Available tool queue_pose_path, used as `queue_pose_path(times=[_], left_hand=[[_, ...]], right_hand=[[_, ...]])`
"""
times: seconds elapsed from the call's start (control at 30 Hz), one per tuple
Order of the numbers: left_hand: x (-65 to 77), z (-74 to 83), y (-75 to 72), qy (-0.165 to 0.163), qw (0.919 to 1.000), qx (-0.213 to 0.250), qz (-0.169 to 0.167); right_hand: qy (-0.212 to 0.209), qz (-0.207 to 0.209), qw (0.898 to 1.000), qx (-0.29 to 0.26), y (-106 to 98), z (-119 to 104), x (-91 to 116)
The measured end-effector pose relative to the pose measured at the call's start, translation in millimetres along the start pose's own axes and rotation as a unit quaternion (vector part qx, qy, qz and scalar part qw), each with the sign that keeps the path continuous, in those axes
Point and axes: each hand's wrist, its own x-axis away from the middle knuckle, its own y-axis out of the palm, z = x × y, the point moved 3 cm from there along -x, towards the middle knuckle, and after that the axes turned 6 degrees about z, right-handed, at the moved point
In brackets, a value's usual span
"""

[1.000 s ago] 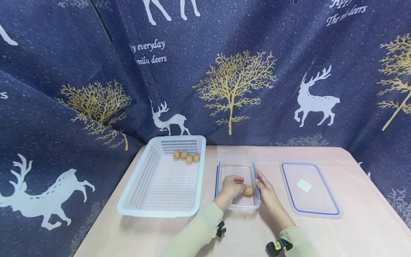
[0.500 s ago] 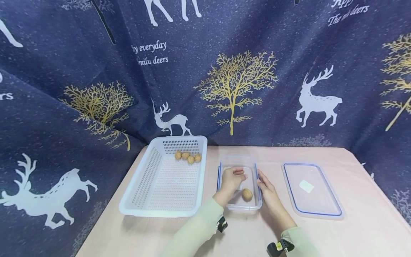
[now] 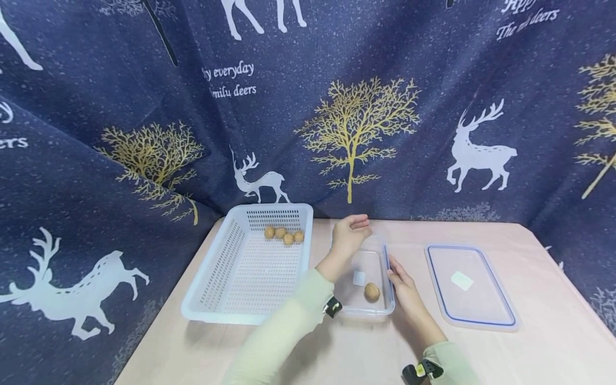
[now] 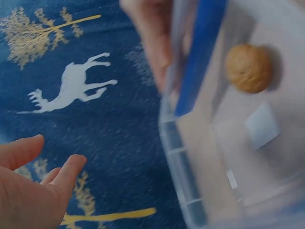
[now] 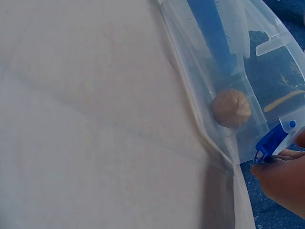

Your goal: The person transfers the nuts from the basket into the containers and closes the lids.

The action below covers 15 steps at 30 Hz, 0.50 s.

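My left hand (image 3: 350,235) is raised over the far end of a clear plastic food container (image 3: 366,312), with nothing in its fingers. In the left wrist view, that hand's thumb (image 4: 21,151) stands apart from the forefinger. At the container's right side, my right hand (image 3: 406,289) grips the wall by a blue clip (image 5: 272,139). One walnut (image 3: 372,292) lies inside, near the front right corner; the right wrist view shows this walnut (image 5: 231,108) through the clear wall. A small pale label (image 3: 358,278) shows on the container's bottom.
Left of the container stands a white perforated basket (image 3: 222,317), with several walnuts (image 3: 288,238) in its far right corner. The blue-sealed lid (image 3: 474,302) lies flat on the table to the right. A dark patterned cloth (image 3: 385,176) hangs behind the table.
My left hand has let go of the walnut in the container and moved away and up toward its far end. My right hand has stayed at the container's right side.
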Motion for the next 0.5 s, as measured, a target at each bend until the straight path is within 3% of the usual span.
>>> queue_pose_path(times=[0.23,0.5], left_hand=[[-17.7,24.2,-17.5,0.009,0.9997,0.019,0.014],[-34.4,35.5,-42.9,-0.001,0.9992,0.034,0.018]], right_hand=[[0.011,0.006,1.0,-0.004,-1,1,0],[0.005,-0.008,1.0,-0.009,0,-4,3]])
